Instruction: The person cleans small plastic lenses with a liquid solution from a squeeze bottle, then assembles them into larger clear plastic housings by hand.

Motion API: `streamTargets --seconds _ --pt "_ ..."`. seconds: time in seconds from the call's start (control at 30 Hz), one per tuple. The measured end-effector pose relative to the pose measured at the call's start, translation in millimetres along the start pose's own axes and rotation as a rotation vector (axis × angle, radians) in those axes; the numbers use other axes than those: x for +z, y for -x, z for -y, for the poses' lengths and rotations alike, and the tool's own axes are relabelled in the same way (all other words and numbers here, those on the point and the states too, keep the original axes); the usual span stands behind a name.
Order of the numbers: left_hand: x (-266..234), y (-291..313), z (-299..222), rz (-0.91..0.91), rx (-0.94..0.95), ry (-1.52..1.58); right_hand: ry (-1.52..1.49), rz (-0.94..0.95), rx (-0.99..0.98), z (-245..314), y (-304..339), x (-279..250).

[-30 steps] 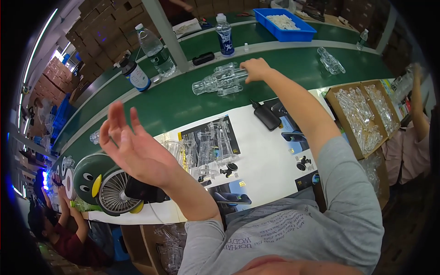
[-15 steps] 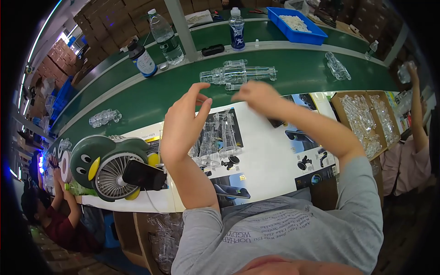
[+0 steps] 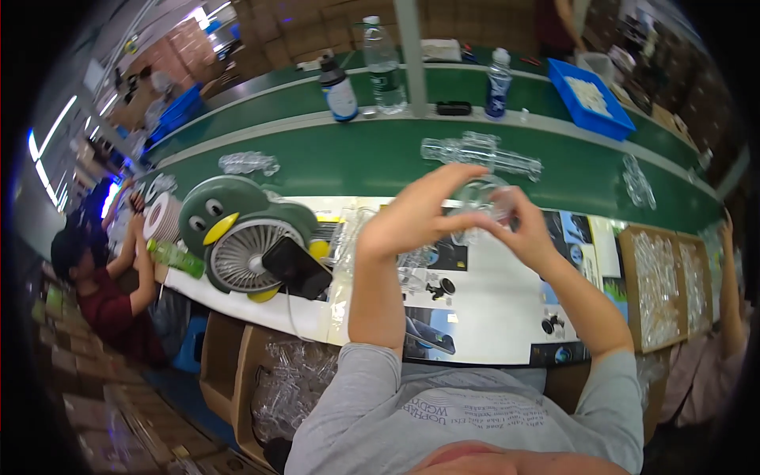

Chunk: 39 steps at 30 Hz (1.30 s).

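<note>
Both my hands are raised over the near edge of the green bench. Between them is a clear, rounded plastic part [image 3: 483,198], see-through and partly hidden by fingers. My left hand [image 3: 423,210] curves round its left side, with thumb and fingers closed on it. My right hand [image 3: 529,233] pinches the part from the right. Just beyond, a cluster of clear plastic tubes [image 3: 483,154] lies on the green surface [image 3: 340,170]. More clear tubular pieces [image 3: 413,269] lie beside my left forearm on the printed white sheet [image 3: 491,317], partly hidden by it.
Left is a penguin-shaped fan [image 3: 245,245] with a dark phone [image 3: 294,267] against it. A cardboard box [image 3: 625,289] of clear parts stands right; another box [image 3: 247,380] is low left. Bottles [image 3: 385,83] and a blue tray [image 3: 566,83] are behind. Co-workers [image 3: 107,293] sit at both sides.
My hands have come together on the clear plastic part; earlier they were apart, the left one with nothing visible in it. The whole view has swung left, so the bench things appear further right.
</note>
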State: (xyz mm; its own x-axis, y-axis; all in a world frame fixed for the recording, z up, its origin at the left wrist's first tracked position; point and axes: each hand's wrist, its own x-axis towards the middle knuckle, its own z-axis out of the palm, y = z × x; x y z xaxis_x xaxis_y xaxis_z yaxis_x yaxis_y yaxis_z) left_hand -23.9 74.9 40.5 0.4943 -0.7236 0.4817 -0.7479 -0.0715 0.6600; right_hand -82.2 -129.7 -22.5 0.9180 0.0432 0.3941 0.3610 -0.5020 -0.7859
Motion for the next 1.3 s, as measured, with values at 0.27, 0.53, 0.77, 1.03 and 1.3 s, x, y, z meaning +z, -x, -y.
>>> streamTargets --seconds 0.27,0.53,0.77,1.03,1.3 --pt "28 -16 -28 -0.081 0.200 0.107 -0.252 -0.059 -0.089 29 21 -9" --pt "4 -9 -28 -0.357 0.150 0.195 0.255 0.075 -0.061 -28 12 -56" --pt "5 -13 -25 -0.424 0.201 0.388 1.078 0.460 -0.565 -73 23 -76" --pt "0 -13 -23 -0.518 0.188 0.630 1.124 0.670 -0.682 -84 17 -76" --pt "-4 -19 -10 -0.574 0.077 0.693 0.706 0.114 -0.401 -62 32 -73"
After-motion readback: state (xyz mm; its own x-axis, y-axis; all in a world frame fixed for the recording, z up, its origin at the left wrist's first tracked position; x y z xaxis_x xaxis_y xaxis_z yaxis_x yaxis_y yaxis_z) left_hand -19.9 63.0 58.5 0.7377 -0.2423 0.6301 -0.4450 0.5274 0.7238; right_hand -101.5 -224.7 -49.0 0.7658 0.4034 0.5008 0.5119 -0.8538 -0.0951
